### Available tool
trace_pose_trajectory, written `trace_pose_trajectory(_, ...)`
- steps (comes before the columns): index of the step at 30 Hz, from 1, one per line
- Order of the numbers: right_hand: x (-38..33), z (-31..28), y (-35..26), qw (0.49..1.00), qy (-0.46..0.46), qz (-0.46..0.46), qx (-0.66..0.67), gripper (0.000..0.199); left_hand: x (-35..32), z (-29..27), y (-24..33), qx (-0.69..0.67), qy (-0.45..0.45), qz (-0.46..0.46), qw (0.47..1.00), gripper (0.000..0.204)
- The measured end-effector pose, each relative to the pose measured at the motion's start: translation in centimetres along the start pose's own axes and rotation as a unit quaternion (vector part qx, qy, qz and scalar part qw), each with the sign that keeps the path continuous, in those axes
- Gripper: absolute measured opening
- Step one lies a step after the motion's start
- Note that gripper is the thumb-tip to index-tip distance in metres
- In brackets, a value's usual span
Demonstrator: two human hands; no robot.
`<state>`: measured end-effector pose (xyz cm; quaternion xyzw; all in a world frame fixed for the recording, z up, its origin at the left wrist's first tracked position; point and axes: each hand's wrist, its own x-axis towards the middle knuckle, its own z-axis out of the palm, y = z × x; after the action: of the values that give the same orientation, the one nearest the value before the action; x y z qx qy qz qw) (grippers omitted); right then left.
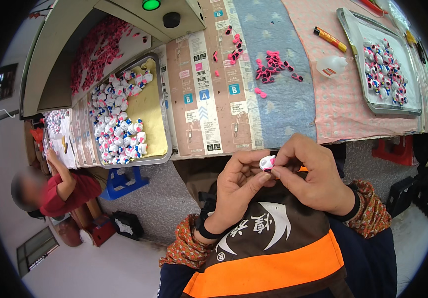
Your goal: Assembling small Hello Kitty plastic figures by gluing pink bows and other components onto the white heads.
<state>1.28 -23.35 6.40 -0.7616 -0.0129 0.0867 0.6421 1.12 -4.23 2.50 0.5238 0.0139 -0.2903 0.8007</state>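
Pink-and-blue cloth-covered worktable (338,119) ahead. Left hand (237,183) grips small rounded white-and-pink plastic-looking piece (265,162) near table edge; right hand (314,174) pinches pink side. Likely fitting step; next needs steady thumb pressure.

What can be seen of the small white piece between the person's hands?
The white piece is small, rounded and smooth, and looks like plastic. It has bright pink at its right side and a dark patch along its lower edge; finer detail is too small to tell. The left hand holds it at the fingertips, while the right hand pinches its pink side between thumb and forefinger. It is held up in front of the apron, near the table's edge.
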Motion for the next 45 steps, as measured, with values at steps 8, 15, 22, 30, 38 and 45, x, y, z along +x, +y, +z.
trace_pose_trajectory(8,-0.4,0.2,0.8,0.999,0.001,-0.038,-0.038,0.016,-0.2,0.3,-0.4,0.01,0.006,0.018,1.0,0.033)
trace_pose_trajectory(15,-0.5,0.1,0.5,0.999,0.009,-0.032,-0.042,0.016,-0.1,0.3,-0.4,-0.027,0.03,-0.004,0.999,0.03)
trace_pose_trajectory(22,-0.6,0.3,0.6,0.998,0.018,-0.027,-0.048,0.016,-0.1,0.7,-0.4,-0.017,0.046,-0.001,0.999,0.029)
trace_pose_trajectory(30,-0.7,0.5,0.8,0.994,0.03,-0.077,-0.071,0.017,-0.2,0.9,-0.6,-0.032,0.05,-0.003,0.998,0.03)
trace_pose_trajectory(38,-0.8,0.0,0.9,1.0,0.007,-0.018,-0.02,0.016,-0.2,0.1,-1.0,-0.037,0.018,-0.014,0.999,0.029)
trace_pose_trajectory(45,-0.7,-0.9,1.1,0.999,-0.014,0.047,0.014,0.016,-0.2,0.0,-0.7,-0.068,-0.003,-0.047,0.997,0.03)
